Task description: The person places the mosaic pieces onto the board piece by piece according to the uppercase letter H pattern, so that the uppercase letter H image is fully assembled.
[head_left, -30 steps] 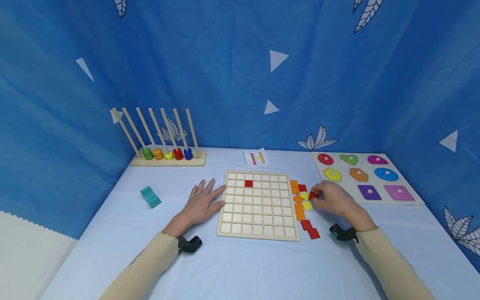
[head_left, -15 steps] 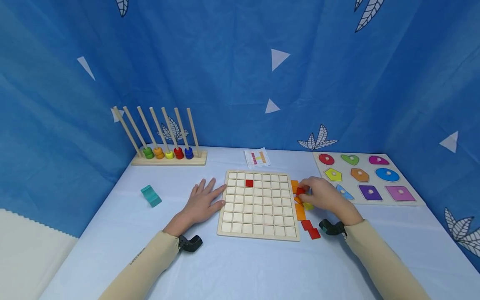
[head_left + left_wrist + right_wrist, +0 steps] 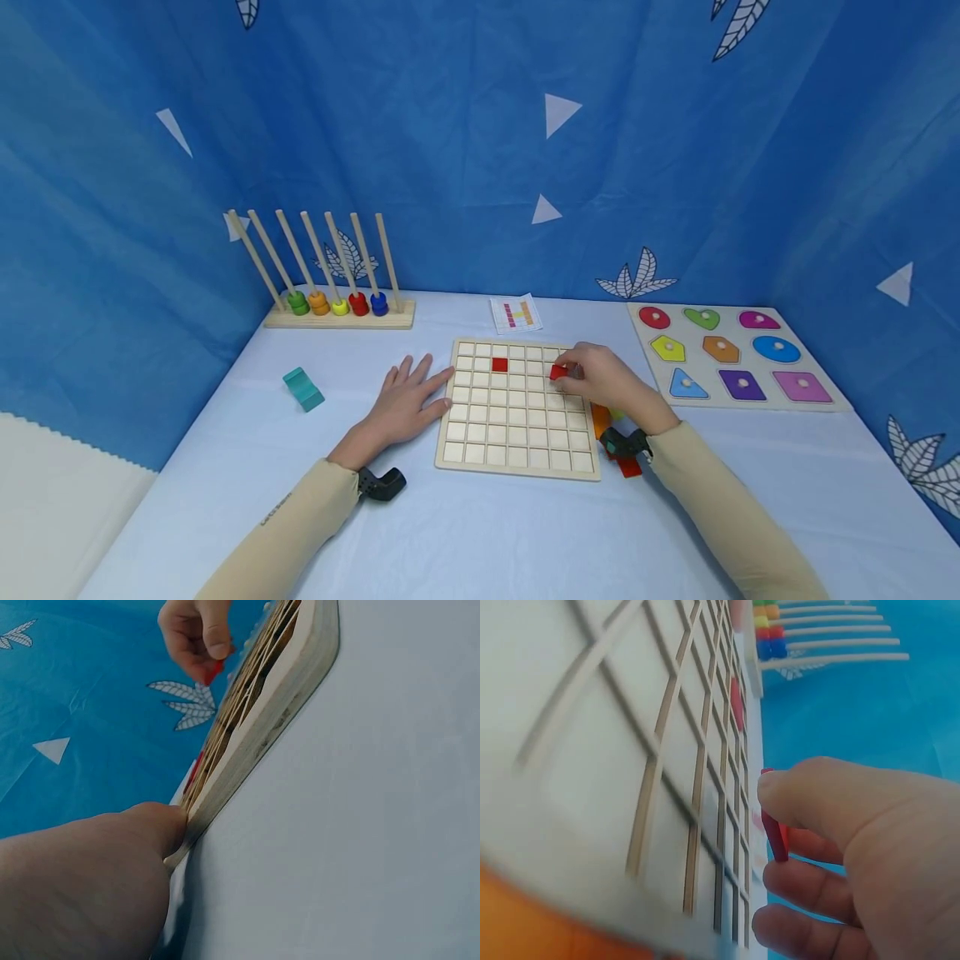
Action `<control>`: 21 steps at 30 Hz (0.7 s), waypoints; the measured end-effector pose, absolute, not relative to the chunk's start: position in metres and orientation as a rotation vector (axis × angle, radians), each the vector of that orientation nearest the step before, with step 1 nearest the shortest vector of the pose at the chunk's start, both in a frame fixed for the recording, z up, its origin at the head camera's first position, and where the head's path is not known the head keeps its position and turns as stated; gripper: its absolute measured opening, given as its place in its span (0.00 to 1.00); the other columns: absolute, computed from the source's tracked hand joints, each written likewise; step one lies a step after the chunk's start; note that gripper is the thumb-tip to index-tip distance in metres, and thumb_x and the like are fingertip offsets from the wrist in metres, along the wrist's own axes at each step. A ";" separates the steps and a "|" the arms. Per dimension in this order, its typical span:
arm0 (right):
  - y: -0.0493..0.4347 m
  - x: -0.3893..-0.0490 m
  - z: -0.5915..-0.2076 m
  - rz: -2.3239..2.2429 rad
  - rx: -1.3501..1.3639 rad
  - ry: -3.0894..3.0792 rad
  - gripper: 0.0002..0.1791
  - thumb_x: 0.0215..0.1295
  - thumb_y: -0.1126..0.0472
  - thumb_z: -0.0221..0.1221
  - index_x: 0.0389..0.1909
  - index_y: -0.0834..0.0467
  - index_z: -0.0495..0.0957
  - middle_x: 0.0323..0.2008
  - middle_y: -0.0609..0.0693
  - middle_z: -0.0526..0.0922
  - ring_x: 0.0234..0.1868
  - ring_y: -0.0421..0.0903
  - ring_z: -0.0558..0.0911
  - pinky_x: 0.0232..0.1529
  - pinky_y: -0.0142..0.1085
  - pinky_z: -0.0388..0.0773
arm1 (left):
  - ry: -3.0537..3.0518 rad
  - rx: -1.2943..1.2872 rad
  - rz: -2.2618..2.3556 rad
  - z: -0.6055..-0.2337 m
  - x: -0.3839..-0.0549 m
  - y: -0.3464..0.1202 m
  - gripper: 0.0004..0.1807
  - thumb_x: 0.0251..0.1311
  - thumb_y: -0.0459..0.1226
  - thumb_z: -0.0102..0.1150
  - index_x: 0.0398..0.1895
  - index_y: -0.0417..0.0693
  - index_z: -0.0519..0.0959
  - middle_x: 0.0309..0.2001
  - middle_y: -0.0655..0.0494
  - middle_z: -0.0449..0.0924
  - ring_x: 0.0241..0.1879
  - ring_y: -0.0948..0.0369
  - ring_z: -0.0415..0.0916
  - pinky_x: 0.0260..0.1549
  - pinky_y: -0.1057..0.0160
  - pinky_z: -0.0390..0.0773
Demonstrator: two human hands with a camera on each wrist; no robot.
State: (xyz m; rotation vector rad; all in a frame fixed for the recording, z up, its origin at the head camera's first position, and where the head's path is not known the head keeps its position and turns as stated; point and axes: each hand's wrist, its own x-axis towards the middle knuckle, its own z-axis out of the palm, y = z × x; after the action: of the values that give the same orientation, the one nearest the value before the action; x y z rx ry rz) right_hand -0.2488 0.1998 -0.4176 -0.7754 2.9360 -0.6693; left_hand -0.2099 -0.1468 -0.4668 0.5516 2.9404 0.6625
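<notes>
A wooden grid board (image 3: 517,475) lies on the table, with one red square tile (image 3: 499,365) set in a cell of its second row. Above the board's upper right part, my right hand (image 3: 603,382) pinches another red square tile (image 3: 775,834) between thumb and fingers. In the right wrist view that tile is tilted and held apart from the grid. My left hand (image 3: 408,403) lies flat with spread fingers, its fingertips touching the board's left edge. Orange tiles (image 3: 600,419) and a red tile (image 3: 629,467) show beside the board, partly hidden under my right wrist.
Behind the board lies a small pattern card (image 3: 516,314). A peg stand (image 3: 337,315) with coloured rings is at the back left, a teal block (image 3: 303,389) at the left. On the right sits a shape puzzle board (image 3: 703,395).
My right hand picked up a red tile from the loose pile, moved left past the other tiles and is now over the board. My left hand stays in place.
</notes>
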 end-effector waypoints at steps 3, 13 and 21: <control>0.191 -0.252 -0.419 -0.674 -0.828 2.926 0.17 0.62 0.56 0.71 0.48 0.61 0.86 0.35 0.50 0.84 0.33 0.42 0.75 0.35 0.32 0.76 | 2.937 0.549 0.667 -0.467 -0.210 -0.147 0.34 0.72 0.53 0.51 0.79 0.56 0.63 0.81 0.37 0.50 0.80 0.32 0.38 0.74 0.28 0.42; 0.166 -0.260 -0.424 -0.714 -0.910 2.869 0.19 0.64 0.55 0.70 0.51 0.61 0.86 0.40 0.53 0.86 0.33 0.41 0.75 0.36 0.33 0.75 | 2.922 0.552 0.667 -0.466 -0.210 -0.147 0.33 0.74 0.53 0.50 0.79 0.57 0.62 0.81 0.37 0.49 0.81 0.32 0.37 0.75 0.28 0.41; 0.151 -0.262 -0.428 -0.722 -0.951 2.841 0.18 0.64 0.54 0.69 0.51 0.60 0.87 0.42 0.52 0.86 0.36 0.41 0.77 0.37 0.33 0.76 | 2.919 0.543 0.650 -0.466 -0.212 -0.147 0.33 0.73 0.53 0.50 0.79 0.56 0.63 0.81 0.37 0.49 0.80 0.32 0.37 0.75 0.29 0.41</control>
State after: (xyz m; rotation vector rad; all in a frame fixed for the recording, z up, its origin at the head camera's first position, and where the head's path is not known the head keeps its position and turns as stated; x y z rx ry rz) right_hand -0.2622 0.1513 -0.4275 -0.9512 2.8405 -0.7217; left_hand -0.2119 -0.1474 -0.4662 0.5427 2.9193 0.6501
